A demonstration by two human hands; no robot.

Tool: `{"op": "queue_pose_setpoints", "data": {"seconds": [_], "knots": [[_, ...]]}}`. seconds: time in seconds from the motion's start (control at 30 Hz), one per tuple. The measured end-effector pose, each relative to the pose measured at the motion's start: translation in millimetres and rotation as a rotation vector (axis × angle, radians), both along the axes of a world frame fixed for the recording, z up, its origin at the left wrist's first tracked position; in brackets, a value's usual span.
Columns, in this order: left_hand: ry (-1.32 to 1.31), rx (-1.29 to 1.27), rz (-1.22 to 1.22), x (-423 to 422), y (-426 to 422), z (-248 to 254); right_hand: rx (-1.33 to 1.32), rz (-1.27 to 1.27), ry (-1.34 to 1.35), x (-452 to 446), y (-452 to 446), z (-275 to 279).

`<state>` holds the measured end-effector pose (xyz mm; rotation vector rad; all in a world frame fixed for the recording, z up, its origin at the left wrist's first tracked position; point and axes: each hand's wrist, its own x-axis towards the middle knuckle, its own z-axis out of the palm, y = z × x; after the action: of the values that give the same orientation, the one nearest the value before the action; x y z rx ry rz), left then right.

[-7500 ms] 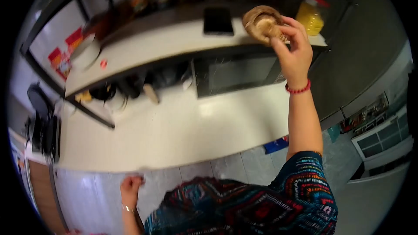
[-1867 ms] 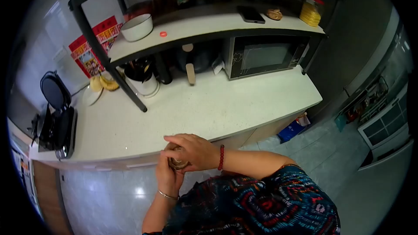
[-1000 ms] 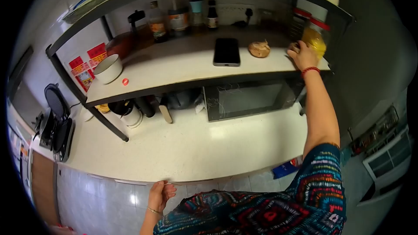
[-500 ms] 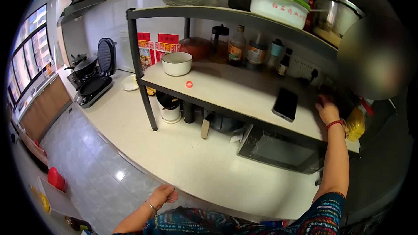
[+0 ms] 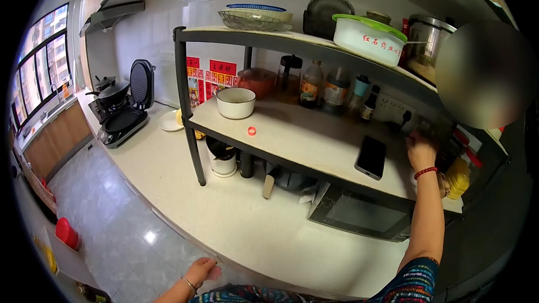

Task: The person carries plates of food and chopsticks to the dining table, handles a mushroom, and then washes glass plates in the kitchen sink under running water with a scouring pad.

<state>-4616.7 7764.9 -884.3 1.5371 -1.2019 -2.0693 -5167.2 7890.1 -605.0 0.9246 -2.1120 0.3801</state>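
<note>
My right hand (image 5: pixel 422 150), with a red bead bracelet, reaches onto the right end of the middle shelf (image 5: pixel 303 134). Its fingers are at a dark, dim container (image 5: pixel 431 130); what they hold, if anything, is hidden. A brown mushroom (image 5: pixel 443 186) shows partly behind my wrist, beside a red-lidded jar of yellow contents (image 5: pixel 459 177). Left of this hand lies a black phone (image 5: pixel 370 157). My left hand (image 5: pixel 202 272), wearing a silver bangle, hangs low in front of the counter edge, its fingers curled and partly hidden.
A white bowl (image 5: pixel 236 102), a red ring (image 5: pixel 251 131) and several bottles (image 5: pixel 337 89) share the middle shelf. Below are a microwave (image 5: pixel 359 213) and a white holder (image 5: pixel 223 160). An open electric griddle (image 5: pixel 122 120) sits at the left. The black post (image 5: pixel 191 112) rises at the shelf's left end.
The view has swung left and up. My right hand has left the mushroom by the yellow jar and moved deeper into the shelf. My left hand stays low.
</note>
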Motion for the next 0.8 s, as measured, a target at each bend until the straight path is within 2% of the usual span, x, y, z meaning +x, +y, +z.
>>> {"op": "queue_pose_setpoints", "data": {"seconds": [0.03,0.1,0.2,0.3,0.47,0.53,0.6,0.67,0.73,0.77,0.8], "knots": [[0.003,-0.005,-0.004,3,-3,-1,-0.005,-0.004,0.003,11,-3,5],[0.015,-0.009,-0.013,10,-9,-1,-0.089,0.202,-0.215,81,-16,33],[0.041,0.018,-0.001,24,-21,-11,-0.202,0.605,0.119,146,-42,48],[0.068,0.028,-0.015,42,-39,-9,-0.21,0.835,0.322,206,-74,69],[0.122,0.026,-0.049,86,-82,-7,-0.265,0.925,0.499,277,-150,115],[0.128,0.022,-0.058,110,-104,-7,-0.281,0.88,0.511,302,-190,134],[0.138,-0.022,-0.171,142,-127,-17,-0.281,0.802,0.521,315,-232,150],[0.162,0.021,-0.132,173,-144,-27,-0.283,0.722,0.528,322,-267,160],[0.182,0.069,-0.104,197,-159,-21,-0.087,0.393,0.274,328,-289,166],[0.162,0.032,-0.055,207,-161,-11,-0.087,0.376,0.273,336,-294,173],[0.142,-0.006,-0.006,215,-166,-6,0.043,0.255,0.085,344,-297,180]]}}
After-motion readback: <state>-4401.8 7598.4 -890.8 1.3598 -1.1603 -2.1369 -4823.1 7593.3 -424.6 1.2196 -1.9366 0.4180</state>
